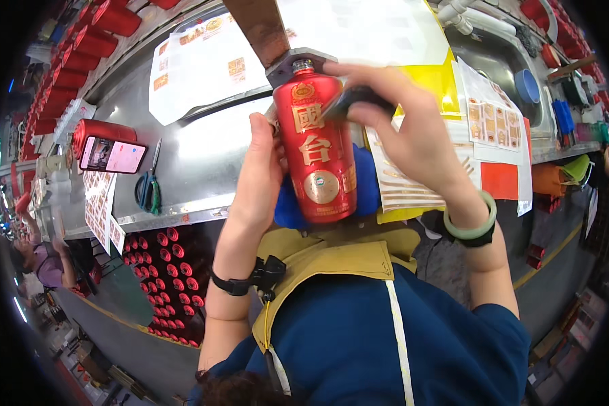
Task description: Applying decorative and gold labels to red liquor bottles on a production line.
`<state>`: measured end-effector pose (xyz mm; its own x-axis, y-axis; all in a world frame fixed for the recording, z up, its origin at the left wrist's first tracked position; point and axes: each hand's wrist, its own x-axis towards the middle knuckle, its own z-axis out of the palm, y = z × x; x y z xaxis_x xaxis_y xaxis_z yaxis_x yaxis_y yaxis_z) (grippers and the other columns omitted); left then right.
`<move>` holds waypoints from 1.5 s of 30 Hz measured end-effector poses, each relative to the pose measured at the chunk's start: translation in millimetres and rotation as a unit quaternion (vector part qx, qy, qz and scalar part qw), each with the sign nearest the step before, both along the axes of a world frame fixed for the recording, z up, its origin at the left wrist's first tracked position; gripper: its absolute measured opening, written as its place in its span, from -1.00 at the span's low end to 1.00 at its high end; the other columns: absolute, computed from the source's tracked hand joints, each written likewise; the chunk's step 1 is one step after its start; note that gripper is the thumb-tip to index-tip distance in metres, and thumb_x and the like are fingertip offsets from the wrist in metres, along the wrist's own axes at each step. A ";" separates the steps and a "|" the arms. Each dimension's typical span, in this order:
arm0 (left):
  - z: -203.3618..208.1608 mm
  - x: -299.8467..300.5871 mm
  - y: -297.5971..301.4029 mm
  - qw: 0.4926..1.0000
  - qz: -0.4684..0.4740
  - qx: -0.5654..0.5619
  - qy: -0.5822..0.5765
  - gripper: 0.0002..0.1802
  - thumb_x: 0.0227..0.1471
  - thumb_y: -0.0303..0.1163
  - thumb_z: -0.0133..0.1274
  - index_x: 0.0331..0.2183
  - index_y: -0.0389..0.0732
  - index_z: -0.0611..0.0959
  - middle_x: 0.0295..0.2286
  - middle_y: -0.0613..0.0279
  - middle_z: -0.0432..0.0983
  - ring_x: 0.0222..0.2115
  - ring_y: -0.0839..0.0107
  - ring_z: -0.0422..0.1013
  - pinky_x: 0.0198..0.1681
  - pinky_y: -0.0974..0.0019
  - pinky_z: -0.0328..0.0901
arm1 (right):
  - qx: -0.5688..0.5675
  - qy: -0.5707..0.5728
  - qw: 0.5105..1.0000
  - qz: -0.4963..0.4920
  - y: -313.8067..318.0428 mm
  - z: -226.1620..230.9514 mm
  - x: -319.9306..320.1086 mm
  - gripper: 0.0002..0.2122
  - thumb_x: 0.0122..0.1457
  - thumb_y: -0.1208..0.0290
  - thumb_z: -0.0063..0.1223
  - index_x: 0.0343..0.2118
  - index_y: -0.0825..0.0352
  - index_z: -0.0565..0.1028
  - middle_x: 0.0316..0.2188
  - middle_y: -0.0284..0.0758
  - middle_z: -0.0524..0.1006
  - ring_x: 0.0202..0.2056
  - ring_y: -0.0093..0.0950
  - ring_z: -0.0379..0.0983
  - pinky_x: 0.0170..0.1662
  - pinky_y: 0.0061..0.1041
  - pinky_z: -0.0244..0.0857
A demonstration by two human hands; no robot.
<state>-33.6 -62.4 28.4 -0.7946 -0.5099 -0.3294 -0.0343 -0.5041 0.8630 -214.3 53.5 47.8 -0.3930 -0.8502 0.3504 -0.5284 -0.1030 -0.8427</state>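
Note:
A glossy red bottle (316,145) with gold characters and a round gold emblem leans in front of me, its neck at a metal bracket (298,64). My left hand (262,162) grips the bottle's left side, thumb pointing up and the other fingers mostly hidden behind it. In my right hand (413,125) is a black handheld tool (360,101), smeared by motion, its tip close to or touching the bottle's upper right face; its exact kind cannot be made out. A blue pad (367,179) lies under the bottle's lower end.
On the metal bench at left are a phone (113,155), scissors (149,183) and a red container (101,133). Gold decal sheets (494,123) lie at right beside a sink (497,64). Many red bottles (166,271) stand below at left. A person (47,264) is at far left.

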 end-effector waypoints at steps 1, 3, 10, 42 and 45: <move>6.3 1.3 -3.2 1.000 -0.015 -0.011 -0.015 -0.03 0.33 0.37 -0.43 0.33 -0.32 0.20 0.19 0.00 0.36 0.22 0.25 0.30 0.34 0.09 0.10 | -0.033 0.056 0.996 -0.063 -6.7 1.8 -5.1 -0.62 0.10 0.70 0.12 0.01 0.28 0.59 -0.31 -0.18 0.62 -0.24 -0.25 0.54 -0.10 -0.38 0.42; 18.6 6.7 -10.8 0.996 -0.050 -0.059 -0.043 0.07 0.30 0.42 -0.43 0.38 -0.37 0.10 0.24 -0.07 0.30 0.26 0.20 0.25 0.37 0.06 0.06 | -0.104 0.225 0.965 -0.083 -17.2 8.4 -18.8 -0.67 0.05 0.67 0.17 -0.10 0.28 0.64 -0.36 -0.29 0.66 -0.29 -0.30 0.56 -0.15 -0.36 0.42; 49.7 19.2 -71.6 0.935 0.012 -0.343 -0.094 -0.07 0.37 0.30 -0.46 0.26 -0.39 0.37 0.22 -0.02 0.38 0.27 0.20 0.28 0.37 0.08 0.08 | -0.036 0.324 0.925 0.198 -2.9 17.0 35.0 -0.80 0.05 0.47 0.13 -0.22 0.22 0.57 -0.40 -0.41 0.55 -0.31 -0.39 0.51 -0.20 -0.37 0.42; 20.8 31.2 -64.2 0.955 0.082 -0.284 -0.019 -0.32 0.45 0.02 -0.29 0.22 -0.40 0.42 0.15 -0.08 0.45 0.17 0.16 0.38 0.26 0.11 0.25 | -0.104 0.274 0.938 0.186 -3.3 -6.2 30.6 -0.80 0.05 0.48 0.17 -0.23 0.15 0.60 -0.35 -0.45 0.58 -0.33 -0.42 0.41 -0.19 -0.39 0.36; 4.5 21.3 -32.5 0.975 0.064 -0.201 -0.068 -0.21 0.42 0.13 -0.28 0.29 -0.40 0.30 0.20 -0.12 0.37 0.21 0.16 0.32 0.31 0.07 0.18 | -0.141 0.329 0.934 0.007 -40.0 -2.9 -12.5 -0.79 0.01 0.53 0.22 -0.26 0.15 0.61 -0.35 -0.46 0.63 -0.33 -0.39 0.41 -0.17 -0.40 0.28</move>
